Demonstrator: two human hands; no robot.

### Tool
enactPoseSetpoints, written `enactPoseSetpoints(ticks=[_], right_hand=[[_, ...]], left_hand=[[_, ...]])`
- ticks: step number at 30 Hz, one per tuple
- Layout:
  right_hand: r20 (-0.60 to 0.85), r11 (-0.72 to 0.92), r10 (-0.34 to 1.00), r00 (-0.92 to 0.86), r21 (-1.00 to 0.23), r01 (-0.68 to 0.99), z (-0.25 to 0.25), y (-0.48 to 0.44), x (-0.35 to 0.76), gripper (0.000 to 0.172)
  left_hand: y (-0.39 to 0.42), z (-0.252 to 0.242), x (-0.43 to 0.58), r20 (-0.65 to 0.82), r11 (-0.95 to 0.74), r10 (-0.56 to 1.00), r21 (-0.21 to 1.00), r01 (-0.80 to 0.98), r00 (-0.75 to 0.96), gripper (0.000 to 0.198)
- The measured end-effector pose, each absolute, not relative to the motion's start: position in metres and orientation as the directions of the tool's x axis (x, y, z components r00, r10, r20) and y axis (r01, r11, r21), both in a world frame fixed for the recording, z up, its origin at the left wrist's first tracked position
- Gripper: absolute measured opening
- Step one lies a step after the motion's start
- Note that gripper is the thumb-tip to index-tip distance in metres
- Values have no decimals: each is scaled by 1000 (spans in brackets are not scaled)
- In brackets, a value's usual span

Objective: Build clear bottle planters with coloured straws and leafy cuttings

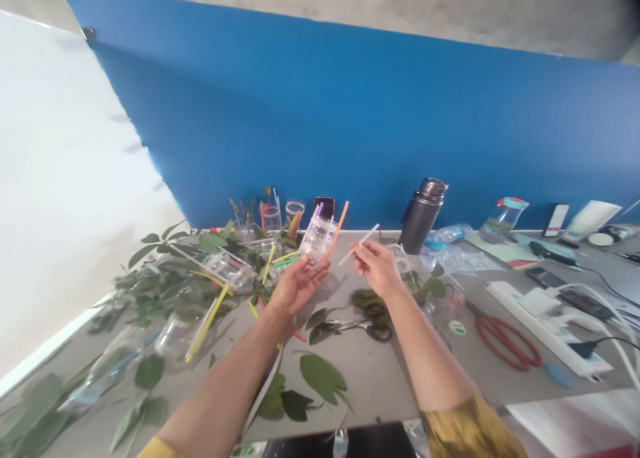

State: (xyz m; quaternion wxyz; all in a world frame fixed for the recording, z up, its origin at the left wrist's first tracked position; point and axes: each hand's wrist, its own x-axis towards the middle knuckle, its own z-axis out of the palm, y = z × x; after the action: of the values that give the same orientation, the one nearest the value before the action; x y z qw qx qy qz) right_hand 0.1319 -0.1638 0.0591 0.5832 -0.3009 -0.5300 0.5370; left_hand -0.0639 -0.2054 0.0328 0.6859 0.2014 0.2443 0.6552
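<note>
My left hand (302, 283) is closed around the lower part of a clear plastic cup (319, 237), held tilted above the table. An orange straw (340, 221) and a purple straw (320, 209) stick up at the cup. To the right, my right hand (374, 263) pinches a pale, whitish straw (370, 234) between thumb and fingers, apart from the cup. Below the hands, scissors with dark handles (379, 332) lie among cut leaves. Yellow straws (215, 321) and green leaves (323, 377) are scattered around my left forearm.
Leafy branches (165, 291) and clear plastic pieces cover the left side. Cups with straws (295, 215) stand by the blue partition (310, 125). A dark thermos (424, 218), red-handled scissors (507, 341), a white power strip (550, 331) and a water bottle (503, 219) are on the right.
</note>
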Motion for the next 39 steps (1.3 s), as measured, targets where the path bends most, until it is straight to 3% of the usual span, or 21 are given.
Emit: enactPoseSetpoints(ticks=[6,10,18,22,29,39], right_hand=[[391,389,920,8,-912,-128,68,-178,121,29],[437,436,900,9,-899,23,71,-186,115,23],[475,467,879,32,-874,136,66,-187,111,22],[501,487,865,25,-851,198,63,-187,111,22],[499,486,867,10,-849,204,63,-187,111,23],[490,473,871,24,-852,223,59,-187,108,23]], left_hand=[[-208,32,-61,-13,35,999,678,-734,36,24],[-210,33,-56,14,30,998,724,-690,57,30],[-213,31,-51,16,20,999,758,-652,49,38],[-214,31,-53,39,14,997,772,-635,70,52],[-216,33,-53,50,48,989,777,-628,137,53],[-214,27,-51,-15,75,995,788,-612,103,57]])
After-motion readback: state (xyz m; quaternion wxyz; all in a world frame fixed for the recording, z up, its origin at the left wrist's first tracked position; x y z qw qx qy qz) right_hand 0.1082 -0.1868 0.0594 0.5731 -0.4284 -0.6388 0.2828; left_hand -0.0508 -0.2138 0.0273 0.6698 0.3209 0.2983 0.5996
